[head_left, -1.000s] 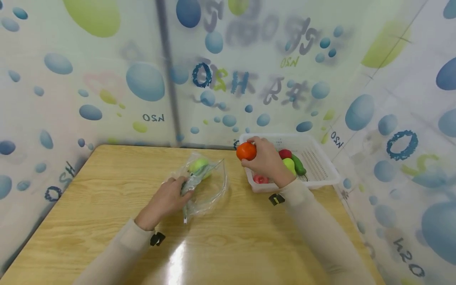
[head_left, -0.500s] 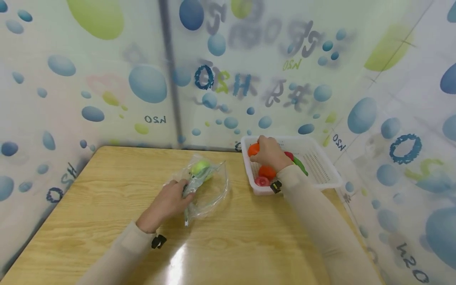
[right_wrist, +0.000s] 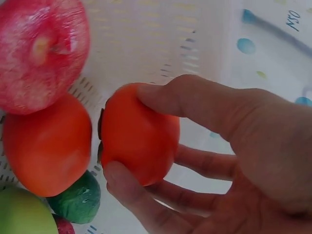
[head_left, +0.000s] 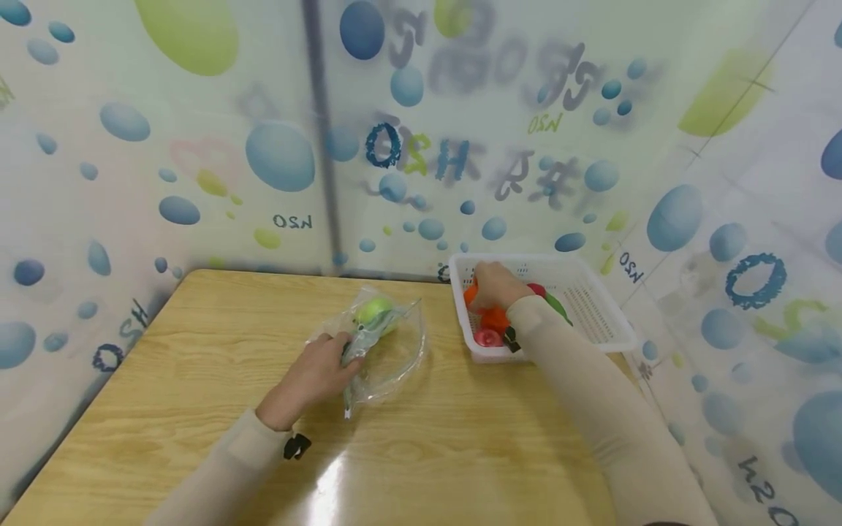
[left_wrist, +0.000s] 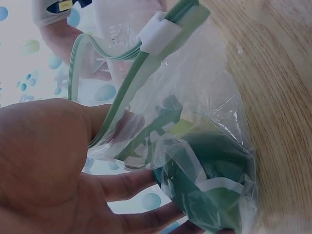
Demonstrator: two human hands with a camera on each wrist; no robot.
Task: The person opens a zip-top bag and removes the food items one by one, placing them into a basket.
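Note:
In the head view, my left hand (head_left: 318, 374) grips the zipped edge of a clear zip bag (head_left: 403, 354) lying on the table. A round light-green fruit (head_left: 373, 311) shows inside it. Up close, the left wrist view shows a white slider (left_wrist: 159, 32) on the bag's green zip strip, the thumb behind the plastic. My right hand (head_left: 498, 283) reaches down into the white basket (head_left: 621, 334). Thumb and fingers hold an orange-red persimmon (right_wrist: 139, 136), its dark leafy cap facing away from the palm. It sits close beside a second persimmon (right_wrist: 46, 146).
Also in the basket are a pink-red round fruit (right_wrist: 41, 53), a yellow-green fruit (right_wrist: 24, 214), and a green cucumber (head_left: 558, 305). Part of a red item (head_left: 536, 289) shows past the right sleeve. A patterned wall (head_left: 408, 241) stands right behind the wooden table (head_left: 421, 460).
My right hand has lowered the persimmon from above the basket's left edge down into its back left part. My left hand stays on the bag.

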